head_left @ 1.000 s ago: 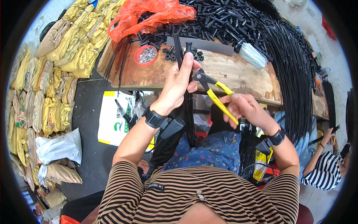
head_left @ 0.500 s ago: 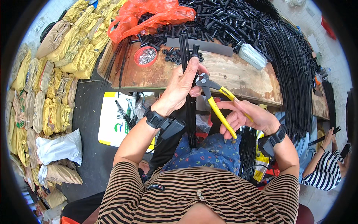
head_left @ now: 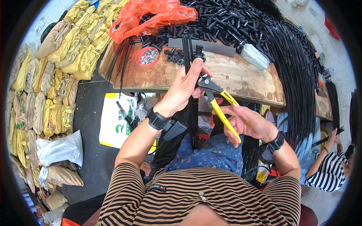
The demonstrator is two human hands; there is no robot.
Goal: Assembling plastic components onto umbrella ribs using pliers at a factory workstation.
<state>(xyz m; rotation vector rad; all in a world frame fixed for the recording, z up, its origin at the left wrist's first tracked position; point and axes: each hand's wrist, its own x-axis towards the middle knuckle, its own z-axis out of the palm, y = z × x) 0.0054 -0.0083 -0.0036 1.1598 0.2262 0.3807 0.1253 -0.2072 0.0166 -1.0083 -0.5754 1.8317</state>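
My left hand (head_left: 185, 84) is closed around a bundle of long thin black rods (head_left: 193, 128), which stands above the fist and hangs down to my lap. Pressed under that thumb is a black tubular plastic piece (head_left: 198, 51), its flared end pointing away from me. Yellow-handled pincers (head_left: 225, 120) lie in my right hand (head_left: 250, 122), its fingers around the handles. The dark head of the pincers is right beside my left fingertips. Whatever sits between the jaws is too small to make out.
On the wooden table (head_left: 245, 83) are a red dish (head_left: 147, 57) of small shiny metal bits, an orange plastic bag (head_left: 151, 17) and heaped black plastic tubes (head_left: 222, 22). Black rods (head_left: 296, 86) drape over its right side. Yellow sacks (head_left: 81, 56) pile up left. Another person (head_left: 330, 165) works at right.
My right hand has moved slightly, its fingers curling in, and the yellow handles have come closer together. My left hand keeps its hold in nearly the same place.
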